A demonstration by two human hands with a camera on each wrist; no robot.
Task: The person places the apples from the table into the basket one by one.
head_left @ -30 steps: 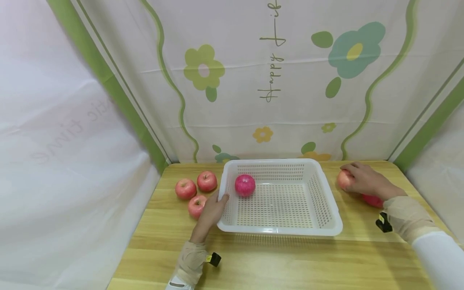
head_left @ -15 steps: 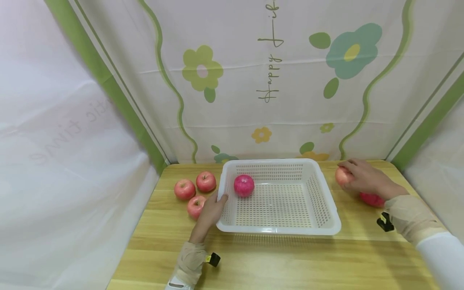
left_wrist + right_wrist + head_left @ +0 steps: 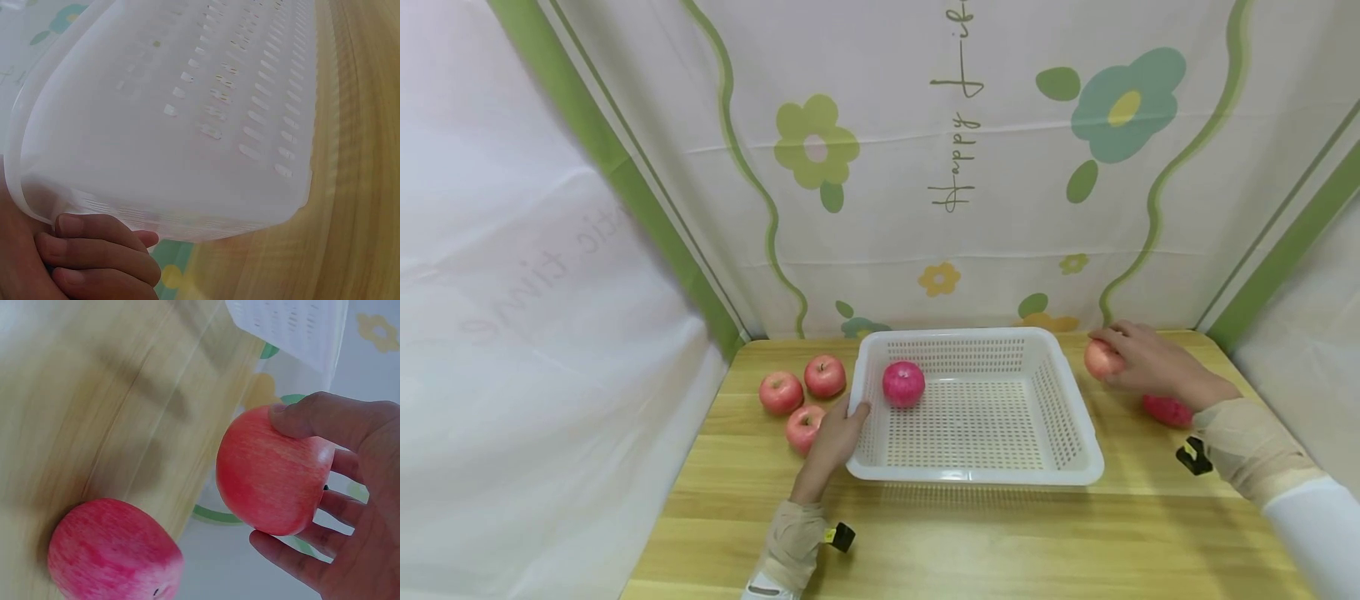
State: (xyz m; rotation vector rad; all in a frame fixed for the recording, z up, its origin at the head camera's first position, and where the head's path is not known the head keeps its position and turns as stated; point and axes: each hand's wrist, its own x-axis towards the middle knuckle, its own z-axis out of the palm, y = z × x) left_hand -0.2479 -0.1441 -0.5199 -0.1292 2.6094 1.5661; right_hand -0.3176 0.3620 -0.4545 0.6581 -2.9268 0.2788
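Observation:
A white perforated plastic basket (image 3: 973, 476) stands mid-table with one deep pink apple (image 3: 903, 384) inside, near its left wall. My left hand (image 3: 838, 435) grips the basket's left rim; in the left wrist view its fingers (image 3: 100, 250) curl below the rim. Off to the basket's right, my right hand (image 3: 1157, 360) holds a light red apple (image 3: 1103, 359) between thumb and fingers. The right wrist view shows this apple (image 3: 275, 472) raised off the tabletop. Below the right hand, a darker pink apple (image 3: 115, 550) lies on the table, partly covered by the forearm in the head view.
Left of the basket sit three red apples: one at the far left (image 3: 781, 392), one behind (image 3: 825, 376) and one in front (image 3: 803, 427) by the left hand. The wooden table (image 3: 970, 542) ends against a flower-printed curtain (image 3: 880, 208) at the back.
My right hand has risen slightly and shifted left with the light red apple, uncovering more of the darker apple behind it. The left hand keeps its hold on the rim.

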